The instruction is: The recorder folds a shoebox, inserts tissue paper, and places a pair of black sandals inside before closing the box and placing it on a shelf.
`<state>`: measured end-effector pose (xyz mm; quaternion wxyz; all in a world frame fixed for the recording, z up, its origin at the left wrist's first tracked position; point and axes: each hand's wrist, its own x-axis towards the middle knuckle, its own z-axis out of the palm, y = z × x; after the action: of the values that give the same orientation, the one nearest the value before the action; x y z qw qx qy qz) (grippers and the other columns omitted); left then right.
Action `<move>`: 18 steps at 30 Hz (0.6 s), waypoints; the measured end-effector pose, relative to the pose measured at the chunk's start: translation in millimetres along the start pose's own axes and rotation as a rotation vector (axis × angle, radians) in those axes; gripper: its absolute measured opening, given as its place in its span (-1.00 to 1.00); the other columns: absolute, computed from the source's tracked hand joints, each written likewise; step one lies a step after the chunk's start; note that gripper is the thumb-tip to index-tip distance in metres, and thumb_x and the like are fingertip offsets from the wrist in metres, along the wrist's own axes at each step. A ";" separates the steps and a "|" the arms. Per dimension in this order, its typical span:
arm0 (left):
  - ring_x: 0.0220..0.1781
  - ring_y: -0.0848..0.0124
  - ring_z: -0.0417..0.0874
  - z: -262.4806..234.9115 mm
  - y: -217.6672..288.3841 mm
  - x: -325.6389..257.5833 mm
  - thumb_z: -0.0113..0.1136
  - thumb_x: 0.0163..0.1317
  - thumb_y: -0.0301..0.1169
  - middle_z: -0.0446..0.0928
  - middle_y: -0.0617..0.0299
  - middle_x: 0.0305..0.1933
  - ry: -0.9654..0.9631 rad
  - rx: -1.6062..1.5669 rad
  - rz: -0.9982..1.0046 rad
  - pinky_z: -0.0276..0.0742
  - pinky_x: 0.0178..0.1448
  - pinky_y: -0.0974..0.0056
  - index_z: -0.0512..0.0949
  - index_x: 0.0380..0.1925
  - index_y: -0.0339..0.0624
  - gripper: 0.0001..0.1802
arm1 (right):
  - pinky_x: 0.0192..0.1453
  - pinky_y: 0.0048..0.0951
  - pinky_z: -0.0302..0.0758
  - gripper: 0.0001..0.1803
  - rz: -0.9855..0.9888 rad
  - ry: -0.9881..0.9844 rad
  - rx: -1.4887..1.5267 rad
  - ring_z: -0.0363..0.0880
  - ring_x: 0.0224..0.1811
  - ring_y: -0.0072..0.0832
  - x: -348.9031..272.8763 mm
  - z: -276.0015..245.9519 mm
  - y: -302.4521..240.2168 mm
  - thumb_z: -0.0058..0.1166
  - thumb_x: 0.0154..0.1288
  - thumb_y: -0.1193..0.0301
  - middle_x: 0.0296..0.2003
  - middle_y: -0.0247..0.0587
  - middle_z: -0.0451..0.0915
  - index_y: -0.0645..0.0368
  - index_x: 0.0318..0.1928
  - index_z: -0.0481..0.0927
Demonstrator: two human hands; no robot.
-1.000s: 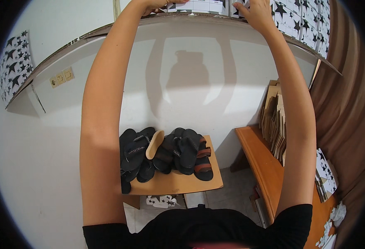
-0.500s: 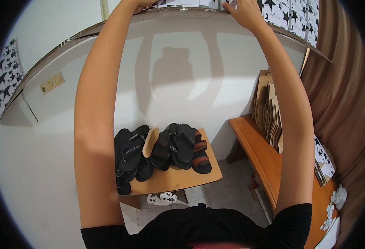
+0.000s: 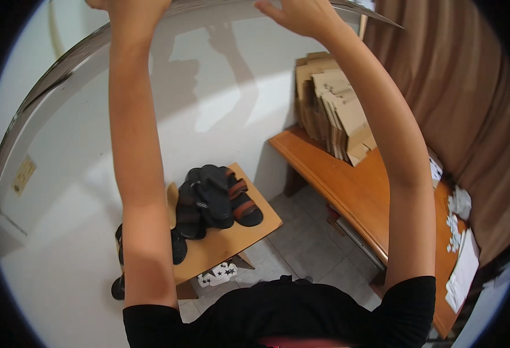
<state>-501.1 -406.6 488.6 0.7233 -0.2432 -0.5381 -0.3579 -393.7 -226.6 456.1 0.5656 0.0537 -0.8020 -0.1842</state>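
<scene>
Both my arms reach up across the picture toward the shelf edge (image 3: 69,61). My left hand (image 3: 136,14) is at the top, left of the middle, mostly cut off by the upper rim; whether it holds anything is out of sight. My right hand (image 3: 304,16) is raised in front of the shelf edge, with its thumb stretched out to the left and its other fingers cut off. On the wall, a shadow (image 3: 223,37) of a hand shows spread fingers. Neither hand touches the black sandals (image 3: 211,197) or the brown-strapped sandal (image 3: 244,206) below.
The sandals lie on a small light-wood table (image 3: 220,246). A star-patterned box (image 3: 217,274) sits beneath it. On the right, an orange-brown wooden desk (image 3: 347,194) bears stacked cardboard pieces (image 3: 339,107), a crumpled plastic bag (image 3: 459,203) and white sheets (image 3: 463,272). A brown curtain (image 3: 440,81) hangs behind.
My view has turned right and down. The star-patterned boxes on the shelf have nearly left the picture. My right hand has come off the box edge, and my hands are farther apart.
</scene>
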 end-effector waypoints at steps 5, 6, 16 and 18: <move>0.30 0.04 0.12 -4.4 96.1 -55.6 0.35 -0.08 -0.15 0.18 -0.02 0.26 0.185 -0.512 0.027 0.03 0.29 -0.13 0.25 0.14 -0.20 -0.22 | 0.13 -0.10 0.30 -0.38 -0.103 -0.185 -0.133 0.29 0.10 -0.13 -94.4 -55.0 48.7 0.23 -0.01 0.28 0.08 -0.05 0.27 0.10 0.09 0.33; 0.26 0.14 0.18 -11.7 121.4 -68.9 0.24 0.02 -0.17 0.30 0.05 0.14 0.174 -0.634 0.025 0.01 0.29 0.00 0.33 0.03 -0.21 -0.40 | 0.12 -0.13 0.32 -0.44 -0.096 -0.231 -0.151 0.33 0.06 -0.17 -116.1 -69.7 55.1 0.24 -0.02 0.26 0.05 -0.20 0.34 0.05 0.05 0.41; 0.28 0.01 -0.07 -38.8 325.4 -218.7 0.18 0.06 -0.16 0.07 -0.06 0.21 -0.572 -1.160 -0.432 -0.08 0.26 -0.08 0.39 -0.07 -0.14 -0.54 | 0.08 -0.28 0.36 -0.53 0.786 -1.172 0.086 0.40 0.02 -0.18 -315.4 -251.1 117.3 0.11 0.14 0.24 -0.05 -0.06 0.44 0.17 0.04 0.42; 0.29 0.00 -0.08 -44.2 373.9 -247.5 0.19 0.06 -0.14 0.05 -0.09 0.22 -0.754 -1.186 -0.458 -0.09 0.28 -0.11 0.39 -0.07 -0.14 -0.52 | 0.06 -0.29 0.39 -0.51 1.016 -1.270 0.074 0.45 -0.01 -0.20 -351.5 -282.4 129.1 0.10 0.17 0.22 -0.04 -0.04 0.47 0.18 0.06 0.41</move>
<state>-223.7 -142.0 251.9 0.1437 -0.5815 -0.5038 -0.6225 8.5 -69.8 272.6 0.0153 -0.4128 -0.9019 0.1262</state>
